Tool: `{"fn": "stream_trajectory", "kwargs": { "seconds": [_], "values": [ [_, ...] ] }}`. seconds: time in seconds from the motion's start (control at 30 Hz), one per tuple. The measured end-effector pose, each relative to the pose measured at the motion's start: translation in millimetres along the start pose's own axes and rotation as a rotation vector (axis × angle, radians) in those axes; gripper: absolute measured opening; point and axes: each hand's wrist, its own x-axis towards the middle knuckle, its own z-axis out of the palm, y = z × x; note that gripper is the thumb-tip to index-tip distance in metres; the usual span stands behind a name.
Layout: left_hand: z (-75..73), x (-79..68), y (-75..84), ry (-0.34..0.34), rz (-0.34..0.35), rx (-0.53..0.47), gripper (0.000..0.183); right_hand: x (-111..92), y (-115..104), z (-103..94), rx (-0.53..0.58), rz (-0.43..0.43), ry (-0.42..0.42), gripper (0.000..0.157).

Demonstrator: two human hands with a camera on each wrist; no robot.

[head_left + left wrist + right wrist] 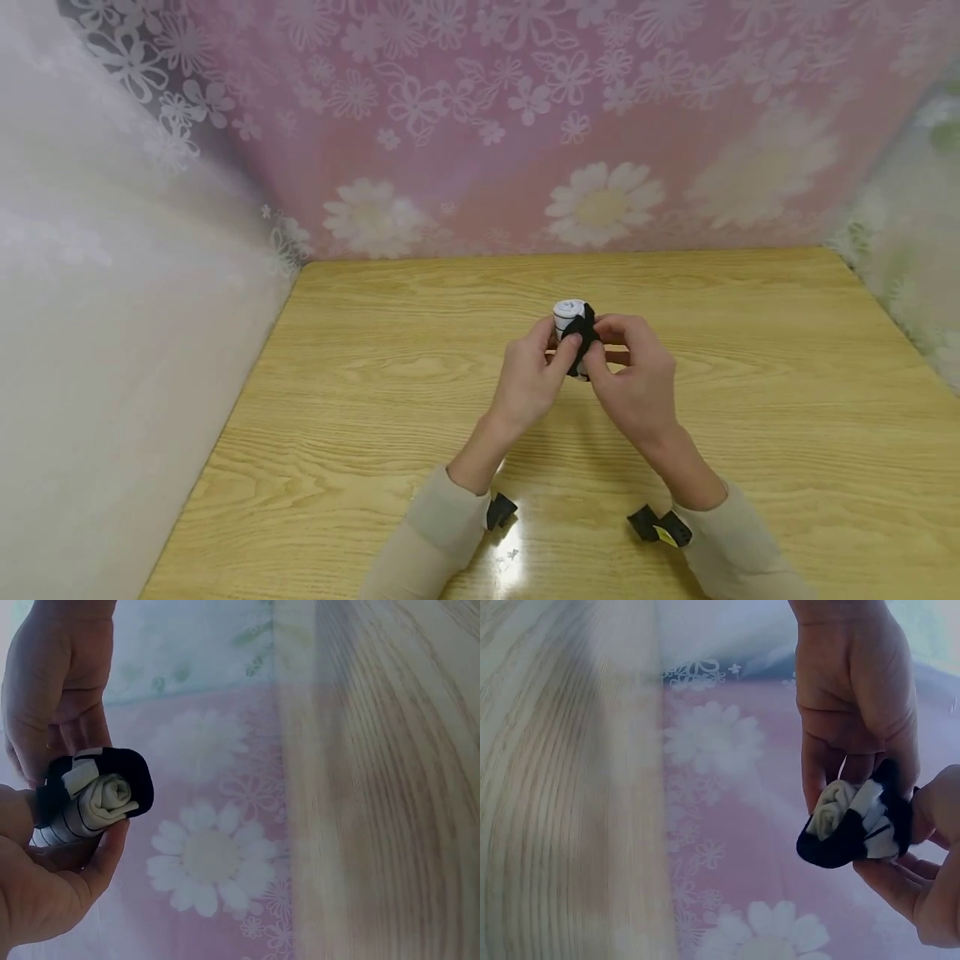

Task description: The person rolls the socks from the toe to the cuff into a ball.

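A tight white fabric roll with thin dark stripes and a black band, looking like rolled-up socks, is held above the table. My left hand grips it from the left, thumb on the black fabric. From the other side my right hand pinches the black part with thumb and fingers. In the left wrist view, the spiral end of the roll faces the camera with the black band looped partly round it. The right wrist view shows the white coil and black cloth between both hands; some fingertips are hidden behind it.
The wood-grain table stretches beneath both arms. Behind it stands a pink flowered backdrop, with a pale panel on the left. Each sleeve cuff has a small black device, one by the left wrist and one by the right.
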Motion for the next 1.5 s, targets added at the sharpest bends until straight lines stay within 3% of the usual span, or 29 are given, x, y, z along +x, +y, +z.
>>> {"fn": "stream_trajectory", "kwargs": {
  "seconds": [0.17,0.37,0.6,0.77,1.0,1.13,1.37,1.5],
  "values": [
    [3.1,-1.3,-0.7,0.014,0.007,0.105,0.028,1,-1,-1.5,-0.168,-0.064,-0.045,0.018],
    [7.2,-2.5,-3.5,0.055,-0.048,0.142,0.028,0,1,-0.5,-0.288,-0.111,-0.099,0.015],
    [5.3,-2.8,-4.6,0.089,-0.097,0.132,0.029,-1,-1,0.7,-0.306,-0.066,-0.168,0.022],
    [5.9,-2.9,-2.5,0.067,-0.115,0.146,0.027,-2,-5,2.1,-0.281,0.018,-0.177,0.026],
    [8.2,-2.6,-1.2,0.075,-0.136,0.167,0.027,-6,0,7.9,-0.323,-0.096,-0.101,0.012],
    [8.2,-3.1,-0.2,0.083,-0.139,0.164,0.027,-7,0,7.4,-0.326,-0.079,-0.093,0.009],
    [7.6,-3.8,0.2,0.072,-0.139,0.172,0.030,-7,-5,1.7,-0.379,0.001,-0.163,0.025],
    [7.2,-4.2,1.0,0.068,-0.149,0.176,0.031,-6,-7,-2.4,-0.392,0.033,-0.206,0.015]
  ]
}}
